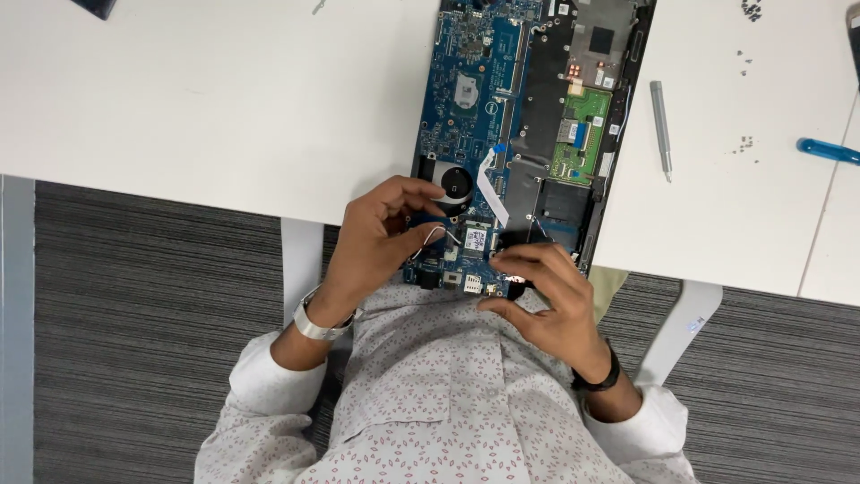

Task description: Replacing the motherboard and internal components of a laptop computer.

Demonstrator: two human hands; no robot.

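Both hands work at the near end of an opened laptop that lies on the white worktop. I see my left hand pinching a thin white wire between finger and thumb, right over the blue circuit board. My right hand rests its fingertips on the near edge of the board, I think to keep it from sliding. It grips nothing. The laptop sticks out past the worktop edge, close to my body, so the small parts are easy to reach. A grey screwdriver bit, tiny black screws and a blue tool handle lie to the right. Below is grey striped carpet.
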